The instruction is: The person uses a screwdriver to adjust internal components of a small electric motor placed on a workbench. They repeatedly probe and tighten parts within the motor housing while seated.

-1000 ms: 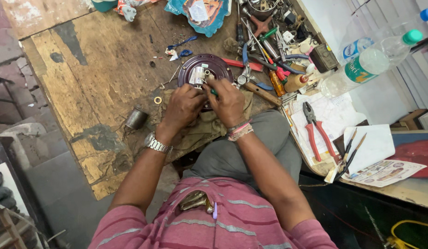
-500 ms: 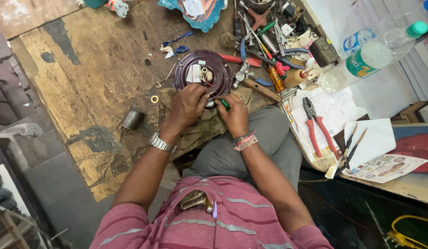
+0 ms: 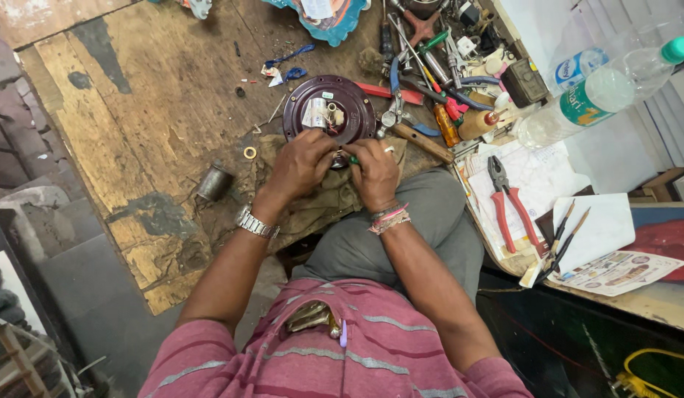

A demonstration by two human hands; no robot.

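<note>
A round maroon motor housing point(image 3: 328, 110) with white and metal parts at its centre lies on the worn wooden floor board. My left hand point(image 3: 301, 163) and my right hand point(image 3: 373, 171) meet at its near edge, fingers closed around a small green-handled tool point(image 3: 352, 158) and a small part I cannot make out. A steel watch sits on my left wrist, bracelets on my right. Both hands rest over a crumpled olive cloth point(image 3: 312, 206).
A small metal cylinder point(image 3: 212, 181) and a brass ring point(image 3: 250, 152) lie left of the cloth. Screwdrivers and blue-handled pliers point(image 3: 423, 81) are heaped at the upper right. Red pliers point(image 3: 507, 203), paper, pencils and plastic bottles point(image 3: 600, 92) sit on the right.
My hands have drawn slightly toward me, off the housing's centre to its near edge. The view shifted a little, and more of the housing's top now shows.
</note>
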